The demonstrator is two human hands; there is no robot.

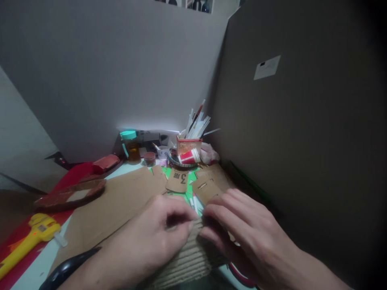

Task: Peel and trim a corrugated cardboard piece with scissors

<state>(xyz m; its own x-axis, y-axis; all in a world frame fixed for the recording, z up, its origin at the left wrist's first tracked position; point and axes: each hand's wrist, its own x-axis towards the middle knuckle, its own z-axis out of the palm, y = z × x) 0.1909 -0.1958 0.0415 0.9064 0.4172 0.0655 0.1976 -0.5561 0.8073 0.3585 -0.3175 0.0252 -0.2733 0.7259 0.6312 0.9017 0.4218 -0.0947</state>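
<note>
A piece of corrugated cardboard [189, 262], its ridges bare, lies under both hands at the bottom middle of the head view. My left hand [160, 231] pinches its upper edge between thumb and fingers. Close beside it, my right hand [238, 223] has its fingers curled over the same edge, with the thumb against the near face. The fingertips of the two hands almost meet. Beyond them lie cut cardboard pieces [207, 191], one of them with printed markings [178, 181], on a green sheet [190, 187].
At left are a yellow glue gun [42, 227], a large cardboard sheet [117, 201] and a roll of tape [75, 193]. Farther back stand a bottle with a turquoise lid [131, 149], a tipped red-and-white paper cup [189, 156] and a box of sticks [189, 145]. Grey panels [302, 141] rise behind and at right.
</note>
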